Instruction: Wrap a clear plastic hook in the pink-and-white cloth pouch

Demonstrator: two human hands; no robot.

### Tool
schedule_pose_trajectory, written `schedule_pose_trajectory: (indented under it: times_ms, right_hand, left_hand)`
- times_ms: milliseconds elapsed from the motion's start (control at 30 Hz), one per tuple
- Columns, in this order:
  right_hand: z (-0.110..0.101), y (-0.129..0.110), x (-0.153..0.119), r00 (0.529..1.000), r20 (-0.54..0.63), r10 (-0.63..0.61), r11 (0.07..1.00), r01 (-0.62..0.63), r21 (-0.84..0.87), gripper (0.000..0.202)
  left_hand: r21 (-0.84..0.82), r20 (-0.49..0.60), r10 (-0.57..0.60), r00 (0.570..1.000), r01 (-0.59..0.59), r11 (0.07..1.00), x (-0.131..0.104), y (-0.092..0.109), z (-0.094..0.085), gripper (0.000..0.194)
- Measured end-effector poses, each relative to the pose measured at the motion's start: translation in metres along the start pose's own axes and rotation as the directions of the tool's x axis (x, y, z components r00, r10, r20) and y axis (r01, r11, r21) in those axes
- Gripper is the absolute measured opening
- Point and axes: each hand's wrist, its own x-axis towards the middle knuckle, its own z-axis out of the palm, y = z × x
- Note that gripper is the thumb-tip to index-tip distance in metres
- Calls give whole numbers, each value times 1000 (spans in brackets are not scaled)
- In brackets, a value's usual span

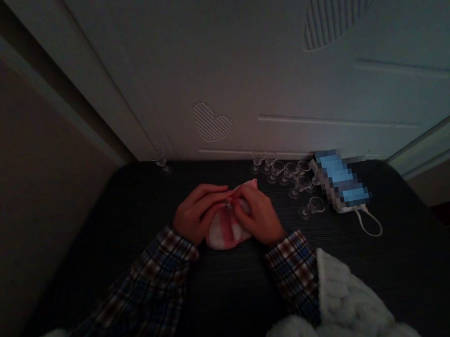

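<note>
So the dark table (217, 321) sits pushed up against a panelled door (260, 69) at the back. Both hands meet mid-table: left hand (198, 214) and right hand (260, 217) on either side of a small cloth pouch (226, 232). Right of them there's a cluster of clear suction cups (296, 176), and further right a phone (342, 179) with its cable (369, 221) trailing toward the near side.

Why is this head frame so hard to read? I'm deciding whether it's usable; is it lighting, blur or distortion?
Head view: very dim, corners nearly black, a bluish cast at right. Both hands, left hand and right hand, hold a pink cloth, faintly lit. The straight wall panel lines splay, suggesting wide-angle distortion. A pixelated patch hides one item.
</note>
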Motion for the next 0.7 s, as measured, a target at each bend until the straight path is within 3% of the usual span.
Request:
schedule_pose_trajectory:
  times_ms: [133, 300, 467, 600, 700]
  right_hand:
    - [1, 3, 0, 997, -18, 69, 998, -69, -11, 9]
    - [2, 3, 0, 1000, 9, -14, 1000, 14, 23, 7]
    - [2, 2, 0, 999, -7, 52, 999, -52, 9, 10]
    - [1, 1, 0, 1000, 4, -6, 1000, 6, 16, 10]
    - [1, 2, 0, 1000, 5, 27, 1000, -27, 11, 10]
  left_hand:
    - [25, -16, -20, 1000, 21, 999, 0, -1, 0, 22]
    - [30, -22, -39, 999, 40, 999, -1, -1, -1, 22]
    - [56, -17, -69, 997, 70, 996, -1, 1, -2, 26]
    - [63, -11, -80, 997, 80, 995, 0, 3, -2, 26]
    - [58, -12, -79, 997, 80, 995, 0, 3, -2, 25]
